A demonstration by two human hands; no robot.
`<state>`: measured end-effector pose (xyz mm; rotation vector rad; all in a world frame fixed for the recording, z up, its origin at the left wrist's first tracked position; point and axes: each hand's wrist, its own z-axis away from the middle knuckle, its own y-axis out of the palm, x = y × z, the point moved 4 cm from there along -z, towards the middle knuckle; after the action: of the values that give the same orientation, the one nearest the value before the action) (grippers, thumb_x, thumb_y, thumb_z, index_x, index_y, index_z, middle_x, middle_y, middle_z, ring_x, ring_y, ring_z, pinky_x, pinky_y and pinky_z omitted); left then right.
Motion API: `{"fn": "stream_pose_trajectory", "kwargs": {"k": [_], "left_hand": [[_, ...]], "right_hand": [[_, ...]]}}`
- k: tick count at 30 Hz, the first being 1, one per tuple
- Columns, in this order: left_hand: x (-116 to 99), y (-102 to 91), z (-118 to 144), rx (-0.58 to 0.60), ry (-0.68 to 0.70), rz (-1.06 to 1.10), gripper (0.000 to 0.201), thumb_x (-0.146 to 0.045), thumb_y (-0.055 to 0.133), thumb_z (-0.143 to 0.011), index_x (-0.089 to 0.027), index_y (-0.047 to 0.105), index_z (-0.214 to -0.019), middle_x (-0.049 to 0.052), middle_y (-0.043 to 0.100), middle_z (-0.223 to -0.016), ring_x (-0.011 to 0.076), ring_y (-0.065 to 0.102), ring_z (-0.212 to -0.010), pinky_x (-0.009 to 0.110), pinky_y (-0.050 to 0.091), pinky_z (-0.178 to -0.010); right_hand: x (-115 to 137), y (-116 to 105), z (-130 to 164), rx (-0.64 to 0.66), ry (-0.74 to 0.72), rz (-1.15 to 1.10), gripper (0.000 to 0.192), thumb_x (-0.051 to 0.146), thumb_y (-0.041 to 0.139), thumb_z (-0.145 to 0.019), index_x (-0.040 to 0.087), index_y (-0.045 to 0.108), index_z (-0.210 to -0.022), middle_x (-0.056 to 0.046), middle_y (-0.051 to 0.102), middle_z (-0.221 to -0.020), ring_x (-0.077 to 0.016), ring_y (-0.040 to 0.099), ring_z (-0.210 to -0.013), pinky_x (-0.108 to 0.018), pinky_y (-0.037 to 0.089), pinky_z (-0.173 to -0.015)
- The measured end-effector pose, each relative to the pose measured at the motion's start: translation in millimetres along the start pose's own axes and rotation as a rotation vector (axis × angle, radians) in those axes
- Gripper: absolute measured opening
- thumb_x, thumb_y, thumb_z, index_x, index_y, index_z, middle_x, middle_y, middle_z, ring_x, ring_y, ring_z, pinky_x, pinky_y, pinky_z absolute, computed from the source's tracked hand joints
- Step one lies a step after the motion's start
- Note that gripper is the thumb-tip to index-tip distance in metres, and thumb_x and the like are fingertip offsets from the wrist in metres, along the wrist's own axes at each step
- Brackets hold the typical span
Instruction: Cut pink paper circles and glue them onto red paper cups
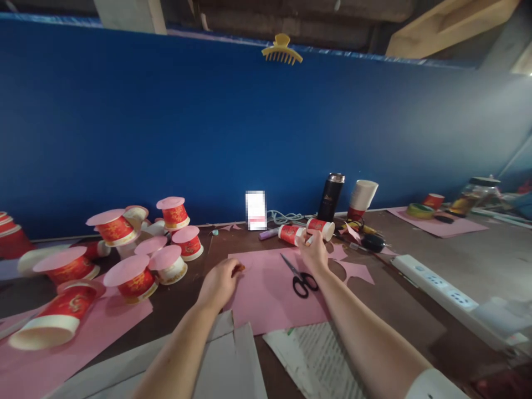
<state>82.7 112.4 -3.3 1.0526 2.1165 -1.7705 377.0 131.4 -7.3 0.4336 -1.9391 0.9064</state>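
Where the frame cuts off at the far left, a red pile (10,235) is only half visible and cannot be identified for sure. Taking the flat pink paper sheet (270,288) at the middle of the dark brown tabletop (399,310) as landmark: well to its left stands a cluster of red-and-white paper cups with pink paper discs on top (137,244), and nearer the camera on that side one red paper cup lies on its side (54,321) on another pink sheet.

At the sheet's left edge the left hand (219,282) rests with fingers curled around something small and reddish-brown (238,269); what it is cannot be made out. On the sheet lies a pair of black-handled scissors (300,276), blades apart. At the sheet's far right corner the right hand (313,252) is closed on a thin white stick-like thing (311,238), its tip just beside two red-and-white paper cups lying on their sides (305,230); whether it touches them is unclear.

Behind the sheet a small white rectangle (255,209) is blurred out. Right of it stand a black metal flask (331,195) and a tilted white paper cup (363,195). Dark small objects (372,241) beside them are hard to read. Further right lies a long white power strip (434,285), and at the far right a glass jar (474,195), indistinct.

A blue partition wall (166,122) backs the table, with a yellow plastic hair claw (281,50) clipped on its top edge. Grey cardboard (233,360) and printed paper (316,354) lie below the sheet, partly hidden by the forearms.
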Motion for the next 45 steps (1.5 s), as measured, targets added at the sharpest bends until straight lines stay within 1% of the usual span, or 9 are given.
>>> {"fn": "stream_pose_trajectory", "kwargs": {"k": [11,14,17,20,24,28,33,38,45], "left_hand": [[2.0,3.8,-1.5,-0.006,0.028,-0.110,0.016,-0.026,0.051,-0.086,-0.020,0.066,-0.089,0.007,0.064,-0.094,0.0205,0.061,-0.091,0.030,0.042,-0.079],[2.1,-0.8,-2.7,-0.128,0.039,-0.129,0.029,-0.030,0.048,-0.088,-0.018,0.064,-0.109,0.010,0.064,-0.104,0.0245,0.059,-0.100,0.035,0.043,-0.086],[-11.2,-8.7,-1.2,-0.231,0.044,-0.070,0.034,-0.036,0.045,-0.089,-0.019,0.065,-0.111,0.010,0.065,-0.106,0.0250,0.061,-0.097,0.036,0.044,-0.087],[-33.7,-11.8,2.9,-0.170,-0.009,0.134,0.036,-0.046,0.042,-0.090,-0.023,0.067,-0.102,0.007,0.069,-0.097,0.0223,0.064,-0.086,0.031,0.047,-0.077],[-56.8,-3.1,7.3,0.089,-0.108,0.362,0.045,-0.057,0.044,-0.087,-0.020,0.069,-0.076,0.005,0.068,-0.071,0.0184,0.060,-0.062,0.027,0.044,-0.060],[-56.2,11.3,6.9,0.228,-0.297,0.861,0.046,-0.059,0.060,-0.077,-0.016,0.070,-0.090,0.005,0.066,-0.074,0.0104,0.048,-0.051,0.022,0.035,-0.047],[-58.1,19.1,7.0,0.164,-0.425,1.409,0.040,-0.042,0.081,-0.064,-0.019,0.071,-0.095,0.004,0.064,-0.092,0.0042,0.047,-0.060,0.016,0.040,-0.054],[-63.1,21.5,6.3,-0.020,-0.446,1.581,0.028,-0.031,0.084,-0.062,-0.017,0.069,-0.082,0.000,0.057,-0.078,0.0057,0.050,-0.063,0.016,0.045,-0.055],[-70.9,47.3,-12.7,-0.151,-0.490,1.739,0.015,-0.015,0.077,-0.070,-0.013,0.066,-0.080,0.001,0.057,-0.074,0.0074,0.056,-0.063,0.018,0.051,-0.057]], "right_hand": [[-4.4,7.2,-0.8,-0.040,0.019,-0.288,0.030,0.036,0.064,-0.069,0.023,0.052,-0.092,-0.002,0.065,-0.075,-0.0244,0.067,-0.073,-0.037,0.051,-0.068],[11.8,6.4,9.5,-0.030,0.021,-0.433,0.037,0.043,0.061,-0.074,0.022,0.046,-0.100,-0.002,0.065,-0.075,-0.0213,0.067,-0.061,-0.032,0.052,-0.054],[34.9,5.3,31.7,0.037,0.041,-0.671,0.040,0.043,0.066,-0.073,0.022,0.046,-0.101,-0.002,0.067,-0.080,-0.0199,0.069,-0.064,-0.028,0.052,-0.050],[54.5,10.2,60.8,0.190,0.209,-0.980,0.044,0.037,0.076,-0.068,0.023,0.048,-0.099,0.001,0.067,-0.074,-0.0180,0.069,-0.065,-0.024,0.052,-0.051],[69.6,23.7,91.7,0.348,0.435,-1.272,0.049,0.027,0.085,-0.060,0.024,0.049,-0.093,0.004,0.066,-0.068,-0.0150,0.069,-0.065,-0.019,0.051,-0.052],[73.7,36.8,105.7,0.455,0.528,-1.425,0.046,0.018,0.086,-0.057,0.024,0.052,-0.088,0.004,0.066,-0.066,-0.0153,0.069,-0.065,-0.020,0.053,-0.053],[70.6,39.1,109.1,0.500,0.591,-1.462,0.043,0.013,0.085,-0.059,0.024,0.055,-0.088,0.003,0.068,-0.071,-0.0141,0.069,-0.066,-0.020,0.054,-0.055],[65.6,36.7,106.9,0.511,0.598,-1.413,0.046,0.017,0.085,-0.060,0.025,0.053,-0.093,0.004,0.067,-0.071,-0.0120,0.067,-0.064,-0.017,0.051,-0.051],[55.1,33.7,94.1,0.510,0.527,-1.353,0.045,0.024,0.084,-0.064,0.024,0.052,-0.096,0.007,0.063,-0.068,-0.0084,0.063,-0.058,-0.015,0.048,-0.051]]}}
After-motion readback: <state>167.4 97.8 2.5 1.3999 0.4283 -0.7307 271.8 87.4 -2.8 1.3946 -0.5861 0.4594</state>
